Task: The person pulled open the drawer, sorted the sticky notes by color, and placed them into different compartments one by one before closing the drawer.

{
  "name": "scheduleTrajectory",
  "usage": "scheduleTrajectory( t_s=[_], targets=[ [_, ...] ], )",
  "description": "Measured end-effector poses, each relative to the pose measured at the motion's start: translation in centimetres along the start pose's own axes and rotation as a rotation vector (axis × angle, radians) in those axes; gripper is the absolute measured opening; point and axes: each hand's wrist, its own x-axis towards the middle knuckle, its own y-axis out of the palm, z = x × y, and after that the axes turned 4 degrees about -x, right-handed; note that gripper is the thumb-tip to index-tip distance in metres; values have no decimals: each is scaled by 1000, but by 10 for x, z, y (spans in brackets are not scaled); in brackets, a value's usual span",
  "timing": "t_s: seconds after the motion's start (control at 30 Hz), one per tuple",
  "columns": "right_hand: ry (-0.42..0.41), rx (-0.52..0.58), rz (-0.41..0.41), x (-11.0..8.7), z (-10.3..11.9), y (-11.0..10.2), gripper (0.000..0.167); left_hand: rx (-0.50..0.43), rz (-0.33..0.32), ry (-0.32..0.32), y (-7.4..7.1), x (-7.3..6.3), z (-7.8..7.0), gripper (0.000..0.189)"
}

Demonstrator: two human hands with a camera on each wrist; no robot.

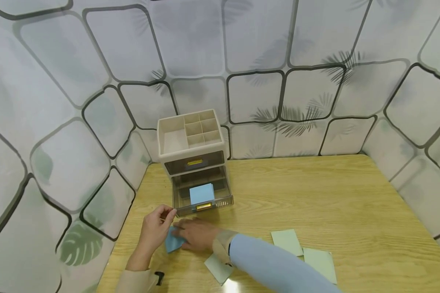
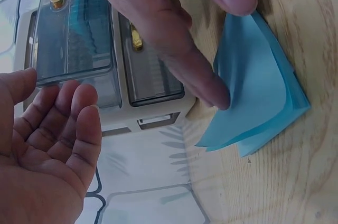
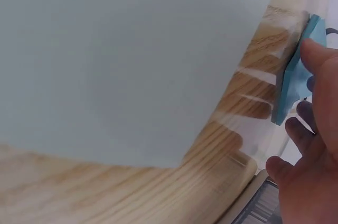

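My right hand [image 1: 199,234] pinches a few layered sheets of blue paper [image 1: 173,241] on the table, just in front of the drawer unit. In the left wrist view the blue paper [image 2: 253,86] looks bent, with one finger lying on its face and the thumb at its upper end. My left hand [image 1: 155,228] is at the front left corner of the pulled-out clear drawer [image 1: 225,191], its fingers [image 2: 84,129] loosely bent beside the drawer edge. Whether they touch it is unclear. Inside that drawer lies a light blue paper stack [image 1: 202,194].
The beige drawer unit [image 1: 161,156] has a compartmented top and another drawer [image 1: 179,166], pushed in. Pale green paper squares lie on the wooden table [image 1: 315,195]: one by the right wrist [image 1: 218,269], two others [image 1: 287,241] to the right. Patterned cloth [image 1: 256,97] hangs around the table.
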Motion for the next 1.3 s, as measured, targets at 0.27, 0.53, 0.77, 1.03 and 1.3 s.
scheduleTrajectory(
  t_s=[0.27, 0.53, 0.77, 1.03, 1.3],
  targets=[
    [30, -58, 75, 2, 2, -1, 59, -5, 8, -4, 0, 1, 1, 11],
    [39, -62, 74, 1, 1, 0, 59, -8, 13, 0, 0, 2, -2, 12],
    [38, -37, 61, -4, -4, 3, 57, -3, 9, -4, 0, 2, -1, 12],
    [61, 34, 58, -26, -21, 1, 55, -13, 0, -12, 1, 0, 1, 13],
    [163, 125, 29, -65, -53, 6, 54, -8, 1, 1, 1, -1, 0, 14]
  ],
)
